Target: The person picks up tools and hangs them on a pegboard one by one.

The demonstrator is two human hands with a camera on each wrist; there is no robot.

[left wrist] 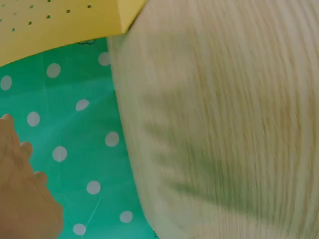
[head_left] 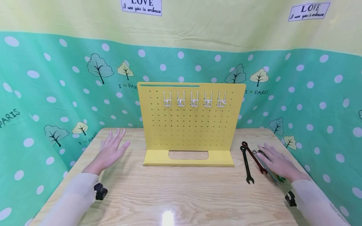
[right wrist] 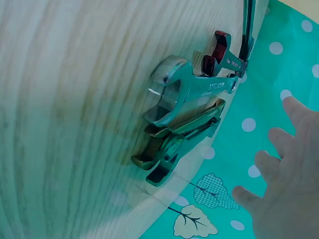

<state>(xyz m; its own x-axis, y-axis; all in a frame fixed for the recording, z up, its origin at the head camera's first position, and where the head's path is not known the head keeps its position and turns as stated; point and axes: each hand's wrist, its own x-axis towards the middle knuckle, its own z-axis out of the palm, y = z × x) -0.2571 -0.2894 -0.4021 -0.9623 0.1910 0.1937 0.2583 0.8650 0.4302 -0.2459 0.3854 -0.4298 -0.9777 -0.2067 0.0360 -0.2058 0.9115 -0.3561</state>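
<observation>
My left hand point(head_left: 108, 153) is held over the left part of the table, fingers spread, with nothing in it; its shadow falls on the wood in the left wrist view. On the right, my right hand point(head_left: 278, 161) hovers over several wrenches, its fingers extended and holding nothing. A black wrench point(head_left: 247, 164) lies nearest the pegboard, beside a dark red wrench point(head_left: 254, 158). A silver wrench point(right wrist: 172, 89) shows its open jaw in the right wrist view, next to green-tinted wrenches point(right wrist: 179, 142). In the head view my right hand partly covers these.
A yellow pegboard point(head_left: 189, 125) stands upright at the table's back centre, with several white wire hooks point(head_left: 194, 99) in a row near its top. Behind and beside the wooden table point(head_left: 169, 191) hangs a green dotted cloth point(head_left: 42, 78).
</observation>
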